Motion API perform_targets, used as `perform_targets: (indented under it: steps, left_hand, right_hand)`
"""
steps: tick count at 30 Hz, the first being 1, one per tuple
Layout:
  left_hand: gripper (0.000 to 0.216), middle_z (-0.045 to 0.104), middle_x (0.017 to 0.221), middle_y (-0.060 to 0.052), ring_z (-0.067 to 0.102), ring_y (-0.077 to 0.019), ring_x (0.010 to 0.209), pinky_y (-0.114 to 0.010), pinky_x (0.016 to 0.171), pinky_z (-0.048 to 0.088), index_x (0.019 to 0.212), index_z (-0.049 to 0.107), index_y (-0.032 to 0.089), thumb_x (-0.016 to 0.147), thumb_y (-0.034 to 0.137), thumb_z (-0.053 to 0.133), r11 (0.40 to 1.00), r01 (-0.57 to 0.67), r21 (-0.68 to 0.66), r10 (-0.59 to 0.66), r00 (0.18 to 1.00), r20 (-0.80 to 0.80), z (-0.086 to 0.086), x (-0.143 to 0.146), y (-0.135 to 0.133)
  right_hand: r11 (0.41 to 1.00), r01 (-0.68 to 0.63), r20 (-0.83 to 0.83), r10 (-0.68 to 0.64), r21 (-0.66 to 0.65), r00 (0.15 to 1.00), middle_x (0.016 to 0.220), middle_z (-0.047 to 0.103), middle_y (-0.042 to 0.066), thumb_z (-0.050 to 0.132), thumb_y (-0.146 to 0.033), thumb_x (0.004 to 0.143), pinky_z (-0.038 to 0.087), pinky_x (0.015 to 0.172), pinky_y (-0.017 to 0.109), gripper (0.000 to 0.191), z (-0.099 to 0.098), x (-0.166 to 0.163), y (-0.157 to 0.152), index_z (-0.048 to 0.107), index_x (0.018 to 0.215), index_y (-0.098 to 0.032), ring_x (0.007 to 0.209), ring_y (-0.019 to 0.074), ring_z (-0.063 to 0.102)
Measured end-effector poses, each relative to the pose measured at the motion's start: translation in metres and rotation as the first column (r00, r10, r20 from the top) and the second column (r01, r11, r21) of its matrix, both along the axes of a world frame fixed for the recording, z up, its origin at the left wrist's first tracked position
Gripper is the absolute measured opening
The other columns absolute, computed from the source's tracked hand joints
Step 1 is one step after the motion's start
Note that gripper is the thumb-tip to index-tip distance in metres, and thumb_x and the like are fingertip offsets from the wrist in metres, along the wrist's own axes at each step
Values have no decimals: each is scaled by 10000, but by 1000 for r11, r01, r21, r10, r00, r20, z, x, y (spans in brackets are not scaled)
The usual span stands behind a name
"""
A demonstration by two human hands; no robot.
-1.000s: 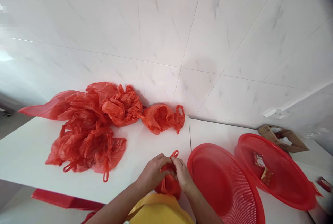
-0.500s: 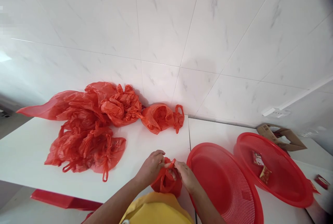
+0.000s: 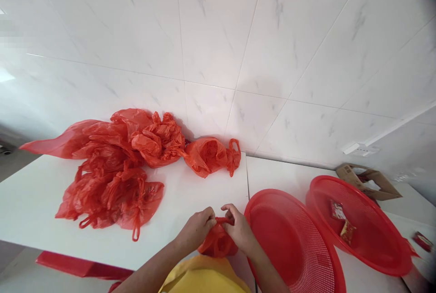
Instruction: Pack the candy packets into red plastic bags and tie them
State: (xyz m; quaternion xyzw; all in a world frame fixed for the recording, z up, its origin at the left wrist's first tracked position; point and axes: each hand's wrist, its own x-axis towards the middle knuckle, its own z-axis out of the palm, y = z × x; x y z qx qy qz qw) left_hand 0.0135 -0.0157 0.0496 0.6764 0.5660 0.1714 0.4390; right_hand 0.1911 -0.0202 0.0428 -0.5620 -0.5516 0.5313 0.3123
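Red plastic, bunched tight at lower centre of the frame: both hands are on one small red bag (image 3: pixel 218 243), right at the near edge of the white table (image 3: pixel 190 202). Left hand (image 3: pixel 197 229) is closed, fingers curled round the bag's twisted top from the left; right hand (image 3: pixel 240 229) is closed too, pinching the same strip from the right. That strip of plastic runs level between the two fists, left to right across the frame, while the bag's round body hangs just beneath them, so the bag sits directly between and below the hands, neither one nearer than the other. What is inside it I cannot tell.

Below the wrists, a yellow garment (image 3: pixel 204 277) fills the bottom edge.

Moving outward: just right of the right hand lies a red mesh basket (image 3: pixel 296 247), shallow and apparently bare inside, and overlapping behind it to the right a second red basket (image 3: pixel 371 234) with small packets (image 3: pixel 342 222) in it. Further right, a cardboard box (image 3: pixel 369 179) against the wall, plus a red packet (image 3: pixel 422 240) at the frame edge.

Up and left on the table, well apart from the hands, a heap of red bags (image 3: pixel 116 170), and one tied bag (image 3: pixel 211 156) alone by the tiled wall (image 3: pixel 238 34)
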Motion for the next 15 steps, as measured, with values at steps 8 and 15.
perform_targets:
  steps: [8, 15]
  left_hand:
    - [88, 511, 673, 43, 435, -139, 640, -254, 581, 296, 711, 412, 223, 794, 207, 390, 999, -1, -36, 2, 999, 33, 0, 2, -2]
    - [92, 538, 690, 37, 469, -147, 657, -258, 593, 325, 738, 446, 223, 814, 229, 395, 999, -37, -25, 38, 999, 17, -4, -5, 1]
  right_hand:
    - [997, 72, 248, -78, 33, 966, 667, 657, -14, 498, -230, 758, 341, 544, 256, 218, -14, -10, 2, 692, 855, -241, 602, 144, 533]
    - [993, 9, -265, -40, -118, 963, 1047, 702, 53, 565, -235, 729, 477, 843, 324, 335, -7, -1, 4, 675, 1044, -203, 956, 202, 635]
